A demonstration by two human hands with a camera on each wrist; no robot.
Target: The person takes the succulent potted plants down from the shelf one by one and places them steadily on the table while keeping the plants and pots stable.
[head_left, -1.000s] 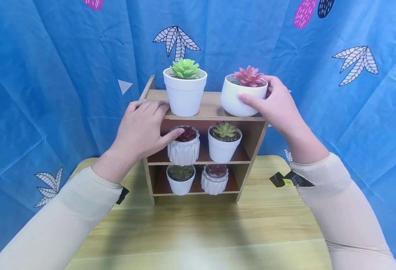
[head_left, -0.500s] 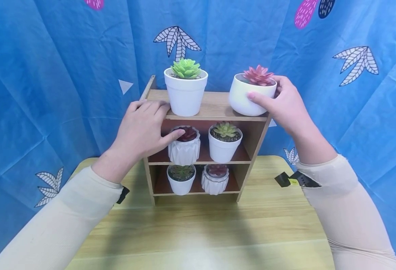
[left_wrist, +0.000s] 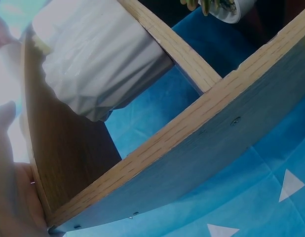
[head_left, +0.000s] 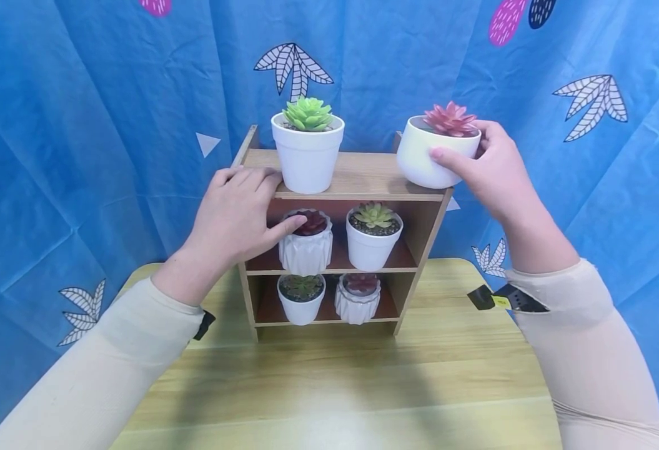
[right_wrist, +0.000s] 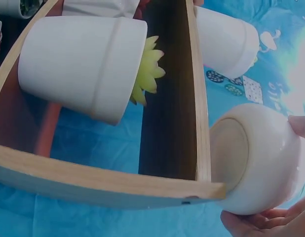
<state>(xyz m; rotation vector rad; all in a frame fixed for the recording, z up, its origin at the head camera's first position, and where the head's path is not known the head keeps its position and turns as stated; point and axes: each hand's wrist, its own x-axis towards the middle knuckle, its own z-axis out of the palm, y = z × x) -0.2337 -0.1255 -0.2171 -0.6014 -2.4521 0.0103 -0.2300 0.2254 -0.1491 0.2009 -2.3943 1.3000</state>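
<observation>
My right hand [head_left: 495,165] holds a round white pot [head_left: 433,159] with a red succulent [head_left: 450,119], thumb on its near side and fingers behind. The pot is at the right end of the top board [head_left: 363,172] of a small wooden shelf; its underside shows in the right wrist view, raised and tilted. My left hand [head_left: 239,215] rests on the left end of that top board, its thumb stretched out in front of the middle level. Right beside its fingertips stands a white pot [head_left: 308,156] with a bright green succulent.
On the middle level are a ribbed white pot [head_left: 305,255] with a dark red succulent and a smooth pot [head_left: 370,250] with a green one. Below them sit two smaller potted succulents. The shelf stands on a wooden table [head_left: 329,387] before a blue curtain [head_left: 138,94].
My right hand has moved the red succulent's pot rightward along the top board, then up a little, tilting it. The left hand stays where it was.
</observation>
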